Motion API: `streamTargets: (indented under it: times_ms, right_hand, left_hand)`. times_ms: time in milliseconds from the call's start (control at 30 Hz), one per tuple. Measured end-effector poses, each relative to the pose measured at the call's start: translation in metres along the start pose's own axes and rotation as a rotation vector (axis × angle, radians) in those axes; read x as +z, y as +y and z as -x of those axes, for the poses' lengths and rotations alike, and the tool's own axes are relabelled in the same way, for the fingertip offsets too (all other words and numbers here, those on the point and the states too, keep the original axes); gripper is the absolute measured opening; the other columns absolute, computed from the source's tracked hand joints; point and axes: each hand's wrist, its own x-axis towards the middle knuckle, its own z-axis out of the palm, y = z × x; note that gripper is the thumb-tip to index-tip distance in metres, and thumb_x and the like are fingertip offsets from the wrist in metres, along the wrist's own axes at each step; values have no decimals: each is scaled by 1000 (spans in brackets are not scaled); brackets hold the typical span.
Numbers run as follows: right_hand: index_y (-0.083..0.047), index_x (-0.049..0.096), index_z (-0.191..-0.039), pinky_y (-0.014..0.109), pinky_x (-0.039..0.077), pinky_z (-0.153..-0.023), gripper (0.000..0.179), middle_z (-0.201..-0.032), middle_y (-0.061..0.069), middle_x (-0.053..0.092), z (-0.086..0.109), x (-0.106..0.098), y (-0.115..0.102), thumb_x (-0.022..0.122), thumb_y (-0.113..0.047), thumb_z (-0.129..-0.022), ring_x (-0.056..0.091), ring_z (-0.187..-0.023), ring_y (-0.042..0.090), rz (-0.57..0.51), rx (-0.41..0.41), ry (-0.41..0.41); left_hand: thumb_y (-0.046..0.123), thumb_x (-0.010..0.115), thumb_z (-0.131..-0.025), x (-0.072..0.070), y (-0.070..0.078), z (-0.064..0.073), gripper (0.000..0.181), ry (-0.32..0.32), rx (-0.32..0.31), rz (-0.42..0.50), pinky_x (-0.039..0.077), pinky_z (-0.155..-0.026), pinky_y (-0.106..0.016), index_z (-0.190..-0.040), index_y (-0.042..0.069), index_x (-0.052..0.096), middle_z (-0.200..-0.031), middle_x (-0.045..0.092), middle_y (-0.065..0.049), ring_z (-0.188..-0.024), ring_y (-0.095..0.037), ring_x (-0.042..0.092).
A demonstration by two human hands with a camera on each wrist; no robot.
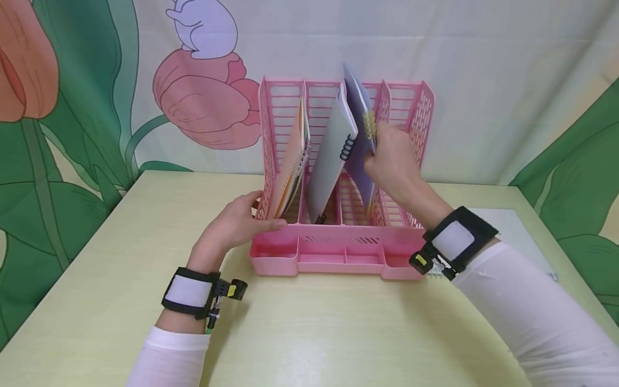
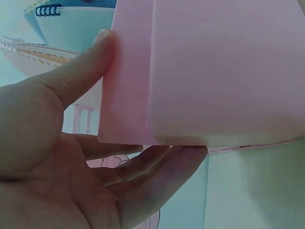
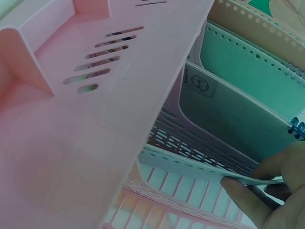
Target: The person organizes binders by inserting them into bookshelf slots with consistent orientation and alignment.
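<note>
A pink desktop file rack point(image 1: 338, 233) stands upright on the table, with tall slots behind and small trays in front. My left hand point(image 1: 240, 221) grips its front left corner, thumb point(image 2: 90, 64) on the near side and fingers on the outer side. In the slot right of the middle, my right hand point(image 1: 394, 164) pinches a bluish-purple notebook point(image 1: 358, 105) with a yellow spiral binding; thumb and fingers meet across its edge in the right wrist view. Left of it leans a grey notebook point(image 1: 331, 158) with a black spiral. Peach-covered notebooks point(image 1: 286, 172) stand in the leftmost slot.
A pale spiral notebook point(image 1: 512, 228) lies flat on the table point(image 1: 309, 333), right of the rack and partly behind my right forearm. Close behind the rack hangs a curtain point(image 1: 483, 97) printed with flowers and a rabbit.
</note>
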Motion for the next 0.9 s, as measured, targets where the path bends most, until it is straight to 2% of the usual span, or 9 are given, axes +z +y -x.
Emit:
streamTargets:
  times_ms: [200,400,567,700,800,900]
  right_hand:
    - [9,61,-111,48,59,-80,24,-97,22,66,2,2,3,61,7,-88,68,-92,35,-4,-7,3]
    - [8,59,-120,49,60,-84,30,-105,22,66,8,7,7,64,5,-90,69,-101,38,-22,25,-33]
    - [9,58,-121,50,60,-84,32,-108,25,67,10,10,8,65,4,-90,70,-103,40,-33,22,-43]
    - [9,59,-119,49,60,-82,30,-104,24,67,10,11,9,65,4,-90,70,-97,38,-21,18,-40]
    - [9,59,-113,46,59,-75,25,-96,22,66,10,11,9,65,5,-89,67,-86,35,-8,18,-48]
    - [8,60,-109,45,58,-71,22,-92,21,65,11,12,10,66,5,-88,66,-83,33,1,16,-52]
  left_hand:
    - [35,81,-90,0,1,-1,89,4,4,-6,48,-101,-57,-158,3,34,-138,52,-24,-121,-39,53]
    - [36,81,-90,1,1,-1,88,-1,4,3,48,-101,-56,-158,4,35,-139,52,-24,-121,-38,52]
    - [35,81,-90,0,1,1,88,-2,-8,2,47,-101,-57,-158,4,34,-139,51,-24,-121,-39,52]
    - [36,81,-90,0,1,0,89,-4,-6,-2,48,-101,-57,-158,4,34,-139,51,-24,-121,-39,52]
    - [36,81,-90,0,1,0,89,0,-4,-7,48,-100,-56,-158,4,34,-138,52,-24,-120,-39,53]
    - [35,81,-90,0,1,0,88,1,-5,-9,49,-100,-56,-158,4,34,-138,52,-24,-120,-39,53]
